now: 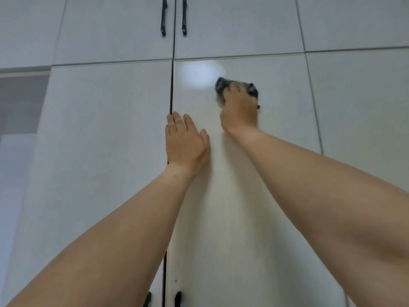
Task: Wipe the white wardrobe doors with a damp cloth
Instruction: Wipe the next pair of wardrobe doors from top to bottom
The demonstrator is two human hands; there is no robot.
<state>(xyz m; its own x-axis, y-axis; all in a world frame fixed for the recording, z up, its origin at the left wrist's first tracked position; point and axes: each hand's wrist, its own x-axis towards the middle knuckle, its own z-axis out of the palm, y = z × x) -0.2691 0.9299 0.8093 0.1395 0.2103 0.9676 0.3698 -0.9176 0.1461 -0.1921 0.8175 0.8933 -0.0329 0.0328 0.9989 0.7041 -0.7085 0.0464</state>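
Cloth blurred, perhaps mostly under right hand.
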